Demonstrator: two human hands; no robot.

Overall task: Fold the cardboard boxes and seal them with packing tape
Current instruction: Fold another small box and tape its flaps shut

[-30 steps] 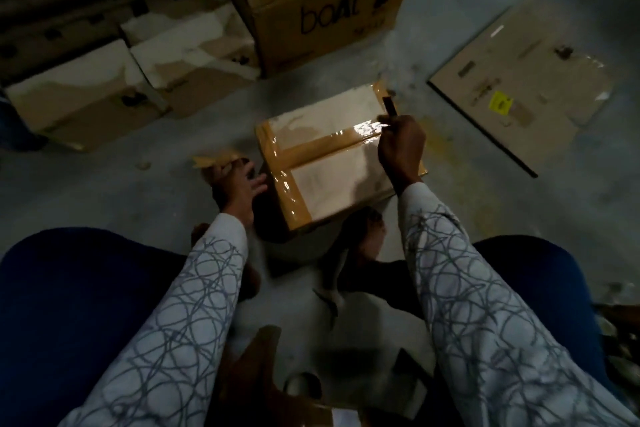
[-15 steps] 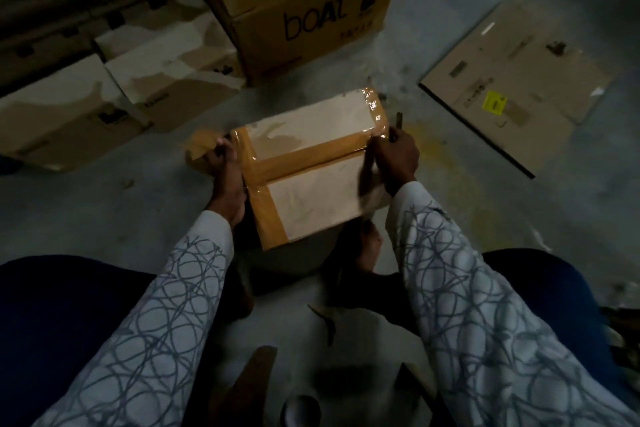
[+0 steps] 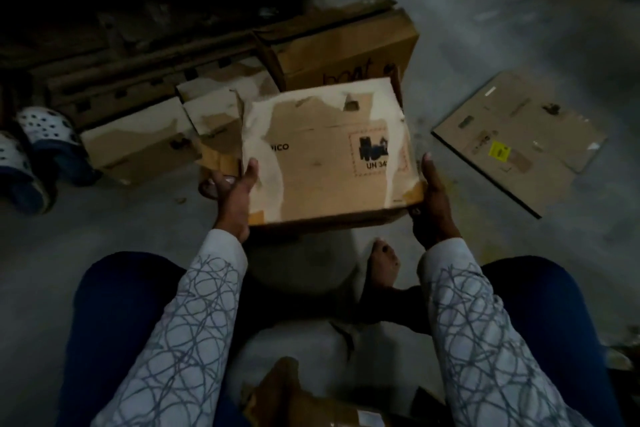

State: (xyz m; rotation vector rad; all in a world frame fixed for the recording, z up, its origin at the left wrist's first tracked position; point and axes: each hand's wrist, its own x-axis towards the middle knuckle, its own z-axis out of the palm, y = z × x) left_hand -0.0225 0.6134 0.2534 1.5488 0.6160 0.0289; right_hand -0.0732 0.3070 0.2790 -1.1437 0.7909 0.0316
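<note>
- Cardboard box (image 3: 329,163) is held above the floor (image 3: 104,225), between both hands.
- Left hand (image 3: 235,194): fingers grip its left edge.
- Right hand (image 3: 433,204): fingers grip its right edge.

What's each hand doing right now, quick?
The left hand grips the cardboard box at its left edge, thumb on top.
The right hand grips the same box at its right edge, fingers curled underneath.

White grey-scribbled sleeves (image 3: 194,322), navy trousers (image 3: 114,305), bare feet (image 3: 382,265)
</note>
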